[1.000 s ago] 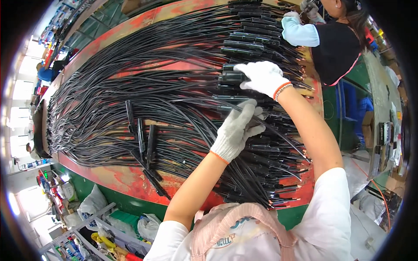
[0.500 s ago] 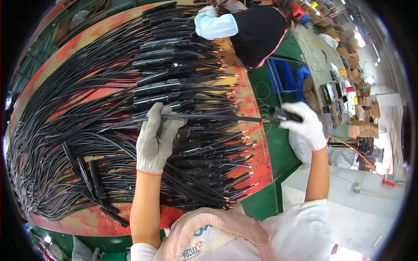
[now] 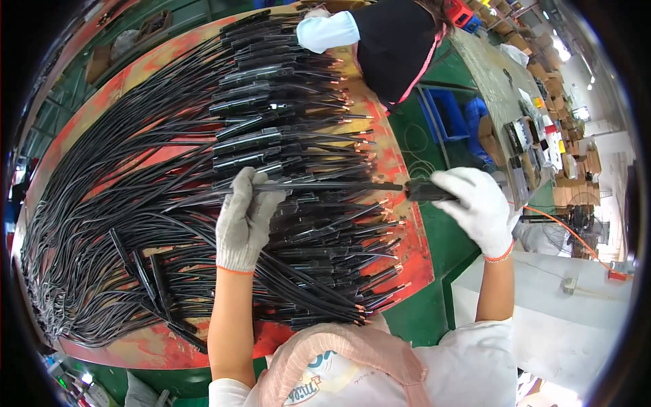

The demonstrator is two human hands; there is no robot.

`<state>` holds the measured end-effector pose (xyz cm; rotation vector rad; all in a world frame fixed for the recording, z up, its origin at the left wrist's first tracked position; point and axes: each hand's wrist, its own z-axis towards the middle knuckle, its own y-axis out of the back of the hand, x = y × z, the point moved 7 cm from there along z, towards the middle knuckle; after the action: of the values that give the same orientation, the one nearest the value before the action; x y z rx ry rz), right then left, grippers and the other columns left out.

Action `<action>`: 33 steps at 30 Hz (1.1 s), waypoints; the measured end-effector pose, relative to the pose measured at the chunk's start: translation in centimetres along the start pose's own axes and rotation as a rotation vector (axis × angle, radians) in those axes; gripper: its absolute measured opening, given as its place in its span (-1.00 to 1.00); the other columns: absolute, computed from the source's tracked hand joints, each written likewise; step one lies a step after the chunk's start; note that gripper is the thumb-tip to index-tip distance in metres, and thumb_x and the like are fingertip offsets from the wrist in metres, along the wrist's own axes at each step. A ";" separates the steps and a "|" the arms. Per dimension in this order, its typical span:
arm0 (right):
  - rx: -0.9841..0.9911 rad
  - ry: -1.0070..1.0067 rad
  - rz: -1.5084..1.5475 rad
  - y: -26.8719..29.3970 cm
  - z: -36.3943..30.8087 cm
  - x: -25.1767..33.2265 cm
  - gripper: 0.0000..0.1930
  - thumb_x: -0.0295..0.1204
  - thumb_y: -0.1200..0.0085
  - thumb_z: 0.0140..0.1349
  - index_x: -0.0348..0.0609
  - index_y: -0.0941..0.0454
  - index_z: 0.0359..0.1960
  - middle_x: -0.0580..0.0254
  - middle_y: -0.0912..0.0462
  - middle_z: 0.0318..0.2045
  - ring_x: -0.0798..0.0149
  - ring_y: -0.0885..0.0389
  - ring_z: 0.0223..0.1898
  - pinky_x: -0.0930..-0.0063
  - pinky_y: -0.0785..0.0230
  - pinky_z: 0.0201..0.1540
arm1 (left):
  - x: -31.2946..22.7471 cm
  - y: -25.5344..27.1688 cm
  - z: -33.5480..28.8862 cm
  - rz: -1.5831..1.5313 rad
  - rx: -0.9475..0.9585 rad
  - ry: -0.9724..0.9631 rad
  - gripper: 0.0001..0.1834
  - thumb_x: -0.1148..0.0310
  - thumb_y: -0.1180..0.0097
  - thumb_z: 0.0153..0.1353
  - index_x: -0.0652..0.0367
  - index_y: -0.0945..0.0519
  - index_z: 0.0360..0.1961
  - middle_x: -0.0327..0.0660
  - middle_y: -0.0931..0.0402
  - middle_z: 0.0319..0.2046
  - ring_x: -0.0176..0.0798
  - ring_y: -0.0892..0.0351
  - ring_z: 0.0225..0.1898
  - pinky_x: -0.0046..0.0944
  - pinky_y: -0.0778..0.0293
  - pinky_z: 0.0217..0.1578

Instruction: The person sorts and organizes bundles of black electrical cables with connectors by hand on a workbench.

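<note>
My left hand (image 3: 245, 220), in a greyish-white glove, is closed around a black cable (image 3: 339, 186), which stretches to the right above the other cables. My right hand (image 3: 477, 209), in a white glove, grips a black tube-shaped part (image 3: 428, 190) between thumb and fingers. The part's left end meets the cable's right end; whether it sits around the tip or just against it I cannot tell. Below and around my left hand lie many black cables (image 3: 122, 183) with bare copper ends, several passing through glossy black sleeves (image 3: 247, 139).
The cables cover a worn red and yellow table (image 3: 411, 261). Across it, a co-worker's light-blue sleeve (image 3: 329, 31) reaches over the far cables. A blue crate (image 3: 444, 114) stands beyond the table's right edge, near a long bench (image 3: 485, 74). Loose black tubes (image 3: 146, 281) lie at near left.
My right hand has brought the black part to the cable's end, and the copper tip seen before is now hidden. My left hand stays closed on the cable. The co-worker's arm has shifted slightly.
</note>
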<state>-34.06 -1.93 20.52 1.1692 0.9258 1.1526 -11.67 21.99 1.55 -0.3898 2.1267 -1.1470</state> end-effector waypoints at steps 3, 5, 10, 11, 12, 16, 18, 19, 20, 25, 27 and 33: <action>0.088 0.085 0.020 -2.6 2.1 2.4 -0.50 -0.20 -0.35 0.05 0.15 -0.64 0.09 0.31 -0.69 -0.16 0.16 -0.67 -0.19 0.32 -0.51 -0.11 | 0.2 0.9 0.1 0.092 0.011 0.004 -0.61 0.27 -0.12 0.44 0.31 -0.47 0.14 -0.02 -0.58 -0.02 -0.04 -0.69 -0.14 0.00 -0.68 0.03; 0.202 0.080 0.177 -5.0 3.7 3.8 -0.51 -0.06 -0.29 0.14 0.18 -0.63 0.13 0.27 -0.71 -0.16 0.17 -0.70 -0.26 0.33 -0.54 -0.23 | 1.1 1.0 0.1 0.084 0.077 0.051 -0.58 0.26 -0.14 0.43 0.29 -0.45 0.18 -0.04 -0.59 0.00 -0.07 -0.67 -0.06 0.03 -0.65 0.05; 0.394 0.175 0.424 -12.0 8.6 11.2 -0.47 0.06 -0.12 0.29 0.12 -0.55 0.21 0.13 -0.70 -0.08 0.01 -0.70 -0.13 0.23 -0.53 -0.09 | 1.7 2.0 -0.9 0.200 0.142 0.144 -0.52 0.24 -0.05 0.48 0.28 -0.39 0.30 -0.07 -0.55 0.13 -0.17 -0.56 0.13 -0.18 -0.48 0.14; 0.375 0.201 0.395 -12.7 9.8 12.7 -0.49 0.04 -0.12 0.30 0.11 -0.55 0.20 0.14 -0.70 -0.08 0.01 -0.70 -0.13 0.21 -0.53 -0.10 | 1.7 2.1 -0.9 0.236 0.046 0.127 -0.50 0.21 -0.04 0.49 0.26 -0.37 0.33 -0.10 -0.50 0.20 -0.20 -0.51 0.17 -0.23 -0.45 0.13; 0.359 0.245 0.383 -13.4 11.0 14.7 -0.50 0.03 -0.11 0.31 0.10 -0.55 0.19 0.14 -0.69 -0.09 0.01 -0.70 -0.13 0.20 -0.54 -0.11 | 0.7 2.5 -1.3 0.120 0.127 0.012 -0.49 0.16 -0.01 0.50 0.26 -0.38 0.33 -0.11 -0.43 0.26 -0.18 -0.43 0.23 -0.16 -0.42 0.21; 0.221 0.298 0.279 -16.9 15.5 13.9 -0.54 -0.06 -0.13 0.28 0.15 -0.53 0.18 0.13 -0.66 -0.13 0.03 -0.70 -0.19 0.16 -0.56 -0.17 | -0.5 6.5 -5.5 -0.020 -0.048 -0.080 -0.34 0.11 0.02 0.51 0.32 -0.18 0.44 0.08 -0.38 0.27 -0.03 -0.36 0.31 0.00 -0.32 0.33; 0.279 0.252 0.203 -19.3 17.4 12.0 -0.54 -0.07 -0.16 0.27 0.15 -0.53 0.17 0.14 -0.65 -0.10 0.02 -0.69 -0.17 0.14 -0.55 -0.13 | -0.4 9.1 -9.5 0.149 -0.072 -0.031 -0.36 0.12 0.02 0.51 0.36 -0.20 0.41 0.07 -0.44 0.22 -0.03 -0.47 0.22 -0.02 -0.39 0.28; 0.279 0.249 0.203 -20.5 18.4 12.6 -0.55 -0.12 -0.19 0.25 0.13 -0.55 0.16 0.16 -0.65 -0.06 0.04 -0.67 -0.10 0.17 -0.52 -0.05 | 0.4 11.9 -10.9 0.108 -0.080 -0.006 -0.37 0.17 -0.02 0.50 0.39 -0.22 0.38 0.06 -0.49 0.16 -0.07 -0.56 0.12 -0.03 -0.45 0.23; 0.285 0.232 0.194 -21.1 18.9 12.9 -0.56 -0.17 -0.23 0.23 0.12 -0.57 0.15 0.19 -0.66 -0.02 0.05 -0.65 -0.03 0.20 -0.50 0.03 | 0.7 14.1 -12.4 0.111 -0.174 -0.015 -0.39 0.23 -0.07 0.46 0.42 -0.24 0.36 0.04 -0.51 0.13 -0.14 -0.57 0.07 -0.11 -0.46 0.20; -0.068 0.426 0.363 -16.4 16.5 22.1 -0.52 -0.13 -0.27 0.18 0.00 -0.57 0.10 0.12 -0.63 0.02 -0.01 -0.61 0.02 0.15 -0.46 0.07 | 1.2 16.6 -15.2 0.434 -0.488 -0.015 -0.35 0.28 -0.13 0.40 0.39 -0.24 0.39 -0.10 -0.51 0.12 -0.27 -0.53 0.06 -0.27 -0.44 0.13; 0.258 0.265 0.452 -17.6 11.2 23.8 -0.47 -0.10 -0.30 0.15 0.00 -0.55 0.14 0.08 -0.62 0.03 -0.06 -0.62 -0.02 0.11 -0.47 0.06 | 2.5 17.1 -14.4 0.377 -0.435 0.044 -0.35 0.25 -0.13 0.40 0.35 -0.26 0.39 -0.16 -0.50 0.14 -0.31 -0.50 0.09 -0.28 -0.42 0.13; 0.517 0.027 0.371 -19.8 -2.0 26.3 0.07 -0.12 -0.51 -0.12 -0.13 -0.17 0.44 -0.09 -0.40 0.19 -0.19 -0.51 0.08 0.04 -0.48 0.07 | 4.2 16.6 -11.5 0.286 -0.361 0.252 -0.43 0.13 -0.14 0.40 0.18 -0.41 0.33 -0.34 -0.55 0.07 -0.45 -0.49 -0.01 -0.38 -0.38 0.02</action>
<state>-27.22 24.10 1.43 1.8054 1.0934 1.2593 -21.68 36.21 -9.47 -0.0948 2.5194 -0.6773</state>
